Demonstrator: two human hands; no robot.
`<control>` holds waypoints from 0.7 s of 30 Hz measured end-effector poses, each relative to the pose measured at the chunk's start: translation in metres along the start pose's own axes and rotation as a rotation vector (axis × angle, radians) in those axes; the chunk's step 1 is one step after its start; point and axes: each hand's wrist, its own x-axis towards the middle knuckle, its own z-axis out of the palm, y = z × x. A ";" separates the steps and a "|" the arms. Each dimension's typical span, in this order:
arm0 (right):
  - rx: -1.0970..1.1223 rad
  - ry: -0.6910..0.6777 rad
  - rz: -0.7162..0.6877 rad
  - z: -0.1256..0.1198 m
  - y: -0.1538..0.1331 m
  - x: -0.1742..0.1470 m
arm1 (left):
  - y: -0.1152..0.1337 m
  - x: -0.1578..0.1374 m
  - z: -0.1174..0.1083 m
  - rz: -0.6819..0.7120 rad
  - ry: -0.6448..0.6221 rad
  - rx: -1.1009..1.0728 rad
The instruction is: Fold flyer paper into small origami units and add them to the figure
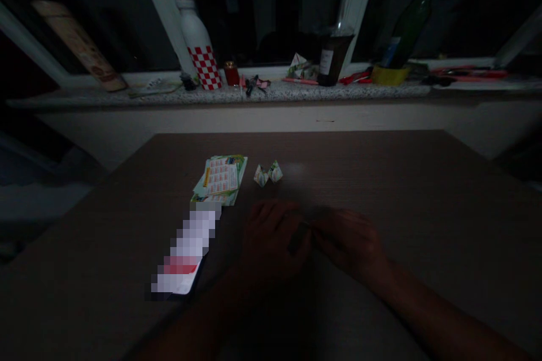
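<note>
In the dim head view, my left hand point(273, 240) rests low over the table with its fingers curled. A small, dark greenish piece of paper point(298, 238) shows at its thumb side, apparently folded; its details are lost in shadow. My right hand point(349, 242) is closed, fingertips pinched at the paper's right end, close against the left hand. Just beyond the hands stands a small folded paper shape point(268, 174) with two pointed wings. Left of that lies a stack of printed leaflets point(220, 177), green and white with rows of small pictures.
A lit phone point(186, 259) lies left of my left forearm on the brown table point(381, 169). Behind, the granite windowsill point(279, 90) carries a checkered bottle point(203, 56), a dark drink cup point(332, 59), a green bottle point(409, 28) in yellow tape, and a patterned flask point(80, 45).
</note>
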 end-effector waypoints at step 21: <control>-0.030 -0.028 -0.062 -0.002 -0.006 -0.001 | -0.005 0.011 -0.007 0.060 -0.001 0.029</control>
